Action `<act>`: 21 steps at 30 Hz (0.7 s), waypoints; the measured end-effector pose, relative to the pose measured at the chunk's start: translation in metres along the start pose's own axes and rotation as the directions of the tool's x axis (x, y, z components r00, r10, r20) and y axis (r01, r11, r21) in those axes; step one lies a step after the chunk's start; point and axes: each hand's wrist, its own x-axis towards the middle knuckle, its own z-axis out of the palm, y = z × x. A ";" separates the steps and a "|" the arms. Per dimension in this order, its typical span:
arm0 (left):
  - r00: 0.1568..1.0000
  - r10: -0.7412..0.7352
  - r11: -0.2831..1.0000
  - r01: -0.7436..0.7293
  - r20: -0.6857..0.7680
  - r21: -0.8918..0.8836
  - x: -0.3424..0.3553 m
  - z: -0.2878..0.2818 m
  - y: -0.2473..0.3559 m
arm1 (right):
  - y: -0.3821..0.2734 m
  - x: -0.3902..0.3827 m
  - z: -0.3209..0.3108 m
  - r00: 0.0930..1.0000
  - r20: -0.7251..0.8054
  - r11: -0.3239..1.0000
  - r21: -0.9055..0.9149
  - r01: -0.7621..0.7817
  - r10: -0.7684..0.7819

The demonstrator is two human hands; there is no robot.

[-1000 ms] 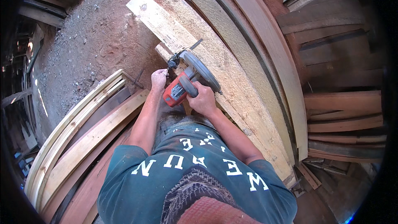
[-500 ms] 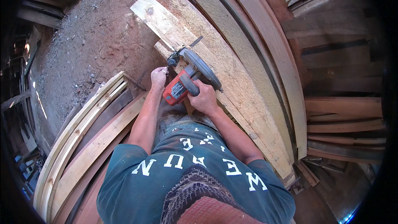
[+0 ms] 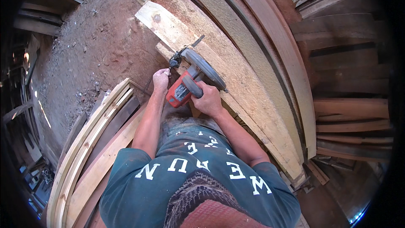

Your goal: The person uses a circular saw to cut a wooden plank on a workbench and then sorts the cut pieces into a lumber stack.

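Head view. Right hand (image 3: 208, 100): grip wrapped round the handle (image 3: 193, 87) of the circular saw (image 3: 193, 73), which sits on the pale plank (image 3: 249, 105). Left hand (image 3: 161, 78) beside the front guide (image 3: 174, 61); can't tell whether holding. Shifting plank could pinch saw, causing kickback.

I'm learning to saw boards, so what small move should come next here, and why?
Probably ease the saw gently toward the board's far end: the right hand grips its handle, the left hand is by its front bracket, a dark line runs along the wood toward the near end, and more wood lies ahead.
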 end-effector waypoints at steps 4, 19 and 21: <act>1.000 -0.015 1.000 0.015 -0.011 -0.005 0.009 -0.006 0.006 | -0.008 0.010 0.004 1.000 0.006 1.000 -0.025 0.010 -0.010; 0.998 -0.062 0.996 0.061 -0.012 -0.063 0.069 -0.044 0.036 | -0.034 0.069 0.039 1.000 0.021 0.999 -0.034 0.019 -0.018; 0.998 -0.060 0.995 0.061 0.013 -0.074 0.082 -0.054 0.043 | -0.042 0.083 0.049 1.000 0.023 0.999 -0.038 0.017 -0.016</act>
